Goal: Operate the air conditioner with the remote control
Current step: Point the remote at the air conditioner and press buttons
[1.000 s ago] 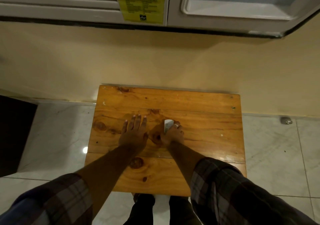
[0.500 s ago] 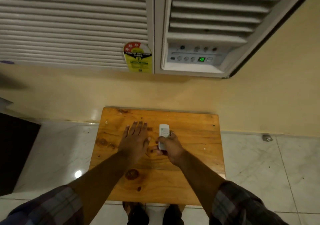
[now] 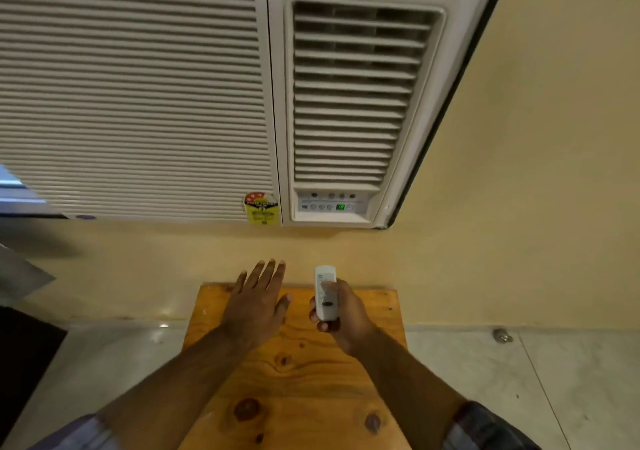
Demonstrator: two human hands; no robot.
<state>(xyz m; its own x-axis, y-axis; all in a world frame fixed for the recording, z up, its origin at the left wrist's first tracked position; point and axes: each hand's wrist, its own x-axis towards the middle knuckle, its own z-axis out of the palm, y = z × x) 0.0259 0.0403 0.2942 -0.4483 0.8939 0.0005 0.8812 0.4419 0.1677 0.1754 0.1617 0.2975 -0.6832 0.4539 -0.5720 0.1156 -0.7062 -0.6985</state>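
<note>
A white window air conditioner (image 3: 173,96) fills the wall above, with a louvred vent on its right side and a control panel (image 3: 330,205) below it showing a green number. My right hand (image 3: 341,314) is shut on a small white remote control (image 3: 325,292), held upright above the wooden table (image 3: 301,380) and pointing toward the unit, with the thumb resting on its buttons. My left hand (image 3: 258,302) hovers flat beside it, palm down, fingers spread, holding nothing.
A yellow energy sticker (image 3: 261,207) sits left of the control panel. The yellow wall runs behind the table. Pale marble floor lies on both sides, with a small metal object (image 3: 502,335) at the wall's foot on the right and a dark area (image 3: 20,363) at far left.
My right hand has lifted the remote off the table and raised it toward the air conditioner. My left hand has risen off the wood. The view has tilted up, showing the whole unit.
</note>
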